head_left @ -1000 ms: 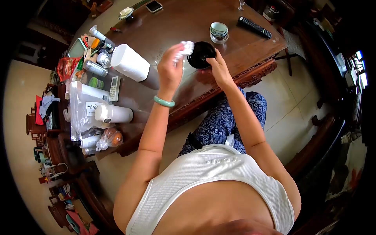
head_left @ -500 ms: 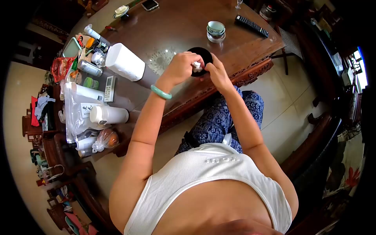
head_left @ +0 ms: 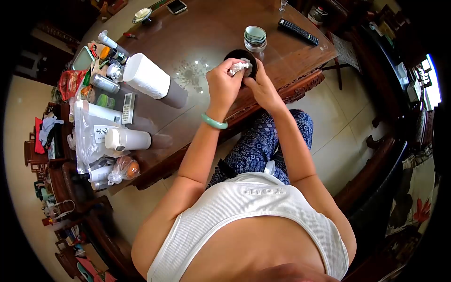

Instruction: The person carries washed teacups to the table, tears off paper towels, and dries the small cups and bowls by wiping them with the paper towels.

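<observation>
My left hand (head_left: 222,83), with a green bangle (head_left: 214,122) on its wrist, pinches a crumpled white tissue (head_left: 238,68). The tissue is against the inside of a round black bowl-like dish (head_left: 233,55). My right hand (head_left: 264,88) grips the near right rim of this dish, thumb toward the inside. The dish is tilted above the near edge of the table, and part of it is hidden behind my fingers. Just beyond it stands a stack of small pale green cups (head_left: 255,34).
The glass-topped wooden table (head_left: 206,28) carries a remote control (head_left: 298,32) and a phone (head_left: 176,6). To the left stand a white tissue pack (head_left: 146,75), a white flask (head_left: 128,139), a calculator-like white device (head_left: 128,108), a plastic bag (head_left: 89,136) and bagged fruit (head_left: 126,168).
My left hand has turned and shifted slightly right, with the tissue now higher in the dish. The dish is tilted more. The whole view has moved a little.
</observation>
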{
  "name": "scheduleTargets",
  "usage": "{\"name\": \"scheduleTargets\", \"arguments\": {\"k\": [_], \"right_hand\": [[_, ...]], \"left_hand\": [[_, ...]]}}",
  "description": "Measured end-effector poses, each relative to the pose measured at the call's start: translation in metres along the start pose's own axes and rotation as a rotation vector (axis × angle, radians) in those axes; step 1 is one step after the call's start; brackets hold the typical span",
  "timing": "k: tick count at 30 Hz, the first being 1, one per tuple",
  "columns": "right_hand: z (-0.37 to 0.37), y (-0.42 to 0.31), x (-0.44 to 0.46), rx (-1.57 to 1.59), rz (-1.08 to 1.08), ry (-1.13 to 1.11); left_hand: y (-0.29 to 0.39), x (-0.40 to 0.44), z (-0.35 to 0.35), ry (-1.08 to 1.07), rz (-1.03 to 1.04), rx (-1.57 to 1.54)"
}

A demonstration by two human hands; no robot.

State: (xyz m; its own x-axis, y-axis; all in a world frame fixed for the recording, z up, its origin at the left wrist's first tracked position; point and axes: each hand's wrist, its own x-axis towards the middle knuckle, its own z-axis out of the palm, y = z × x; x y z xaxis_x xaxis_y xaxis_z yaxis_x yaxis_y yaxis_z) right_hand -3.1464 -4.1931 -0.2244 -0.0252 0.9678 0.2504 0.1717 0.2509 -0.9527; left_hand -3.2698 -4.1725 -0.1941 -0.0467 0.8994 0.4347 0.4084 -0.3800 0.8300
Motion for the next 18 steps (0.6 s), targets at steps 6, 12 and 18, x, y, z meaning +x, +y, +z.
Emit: {"name": "scheduleTargets", "arguments": {"k": [6,12,18], "right_hand": [[-0.011,-0.001,-0.002,0.649,0.327,-0.251],[-0.018,0.008,0.001,0.599,0.399,0.012],[-0.018,0.034,0.014,0.242,0.249,0.03]], "left_hand": [[-0.021,0.024,-0.034,-0.535,0.04,-0.162],[-0.038,0.021,-0.079,0.111,0.163,0.231],[-0.091,0.003,-0.076,0.008,0.151,0.552]]}}
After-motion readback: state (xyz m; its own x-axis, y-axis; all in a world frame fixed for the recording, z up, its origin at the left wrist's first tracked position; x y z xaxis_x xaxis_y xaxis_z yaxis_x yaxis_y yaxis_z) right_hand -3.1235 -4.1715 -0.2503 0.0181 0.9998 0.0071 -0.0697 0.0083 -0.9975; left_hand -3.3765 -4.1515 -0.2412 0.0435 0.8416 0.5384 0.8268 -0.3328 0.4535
